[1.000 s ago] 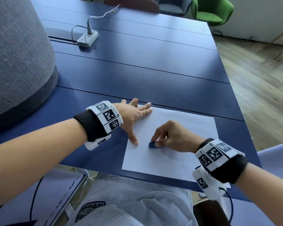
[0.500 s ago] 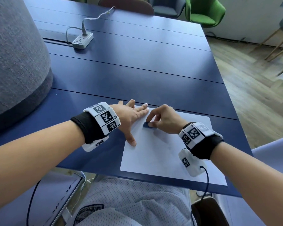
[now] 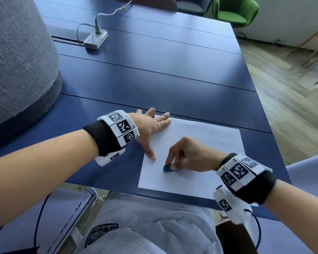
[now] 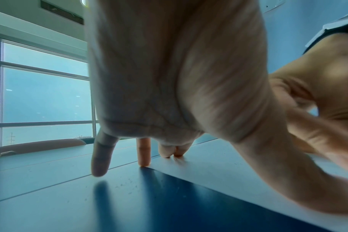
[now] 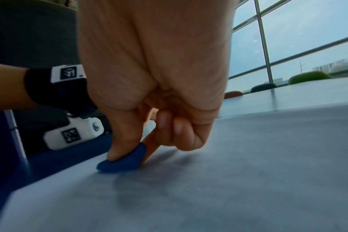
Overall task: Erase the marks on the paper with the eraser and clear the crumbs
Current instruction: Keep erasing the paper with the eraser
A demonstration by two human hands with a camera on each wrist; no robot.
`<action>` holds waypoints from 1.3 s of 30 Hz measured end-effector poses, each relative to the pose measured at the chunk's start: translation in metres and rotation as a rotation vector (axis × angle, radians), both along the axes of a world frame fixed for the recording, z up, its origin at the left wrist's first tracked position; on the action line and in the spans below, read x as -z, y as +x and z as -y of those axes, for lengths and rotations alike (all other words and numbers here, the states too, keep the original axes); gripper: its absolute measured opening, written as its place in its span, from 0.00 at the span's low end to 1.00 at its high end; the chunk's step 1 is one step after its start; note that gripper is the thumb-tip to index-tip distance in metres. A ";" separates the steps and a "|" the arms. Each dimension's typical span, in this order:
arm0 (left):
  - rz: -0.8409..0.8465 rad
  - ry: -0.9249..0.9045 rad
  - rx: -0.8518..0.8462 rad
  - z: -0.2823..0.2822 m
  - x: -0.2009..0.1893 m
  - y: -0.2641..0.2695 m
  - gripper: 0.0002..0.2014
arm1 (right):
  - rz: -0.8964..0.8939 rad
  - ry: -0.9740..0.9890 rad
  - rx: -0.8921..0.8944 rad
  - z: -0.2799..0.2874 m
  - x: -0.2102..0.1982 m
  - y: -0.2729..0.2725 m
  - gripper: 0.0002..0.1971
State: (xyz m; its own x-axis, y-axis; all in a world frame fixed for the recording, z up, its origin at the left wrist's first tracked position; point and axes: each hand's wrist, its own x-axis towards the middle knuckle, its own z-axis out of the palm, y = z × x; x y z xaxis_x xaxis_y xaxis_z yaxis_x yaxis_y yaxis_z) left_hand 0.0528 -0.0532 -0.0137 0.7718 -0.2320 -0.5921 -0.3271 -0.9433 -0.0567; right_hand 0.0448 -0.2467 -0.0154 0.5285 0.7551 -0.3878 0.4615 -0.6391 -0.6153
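Note:
A white sheet of paper lies on the blue table near its front edge. My right hand pinches a small blue eraser between thumb and fingers and presses it onto the left-centre of the sheet; the right wrist view shows the eraser flat against the paper. My left hand lies spread with straight fingers on the paper's upper left corner, thumb on the left edge. In the left wrist view the fingertips touch the table and the paper edge. No marks are legible on the sheet.
A white power strip with its cable sits at the far left of the table. A large grey fabric-covered form stands at the left. Chairs, one green, stand beyond the far edge. Fine specks lie on the table by the left hand.
My right hand has slid the eraser back toward me, from the paper's upper left by the left fingertips down to the left-centre. The left hand has stayed in place.

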 end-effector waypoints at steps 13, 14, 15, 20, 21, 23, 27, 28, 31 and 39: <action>-0.022 0.023 -0.017 0.004 -0.004 0.000 0.71 | 0.102 0.149 0.182 0.005 0.008 -0.004 0.05; -0.021 0.017 -0.020 0.003 -0.004 -0.001 0.71 | 0.086 0.155 0.161 0.007 0.009 -0.008 0.05; -0.018 0.012 -0.023 0.003 -0.004 -0.001 0.71 | 0.057 0.135 0.103 0.009 0.009 -0.014 0.06; -0.015 0.031 -0.013 0.003 -0.003 -0.001 0.71 | 0.079 0.077 0.062 -0.003 0.003 -0.010 0.06; -0.015 0.034 -0.012 0.004 -0.004 -0.001 0.71 | 0.112 0.112 0.115 -0.005 0.006 -0.010 0.05; -0.015 0.030 -0.016 0.005 -0.005 -0.001 0.70 | 0.112 0.159 0.131 -0.003 0.010 -0.017 0.06; -0.015 0.032 -0.016 0.004 -0.006 -0.003 0.70 | 0.053 0.081 -0.023 -0.004 0.008 -0.028 0.07; -0.013 0.035 -0.013 0.004 -0.006 -0.003 0.70 | 0.080 0.092 0.006 -0.008 0.008 -0.024 0.07; -0.004 0.032 -0.010 0.005 -0.005 -0.003 0.70 | 0.132 0.152 0.089 -0.014 0.011 -0.023 0.07; -0.005 0.040 -0.010 0.005 -0.006 -0.003 0.70 | 0.123 0.123 0.008 -0.026 0.007 -0.025 0.06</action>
State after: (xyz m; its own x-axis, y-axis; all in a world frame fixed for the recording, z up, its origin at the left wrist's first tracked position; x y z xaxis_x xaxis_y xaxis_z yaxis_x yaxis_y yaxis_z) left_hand 0.0497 -0.0586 -0.0079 0.7710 -0.2003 -0.6045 -0.3180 -0.9435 -0.0929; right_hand 0.0203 -0.2203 -0.0220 0.5721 0.7888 -0.2246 0.5337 -0.5660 -0.6284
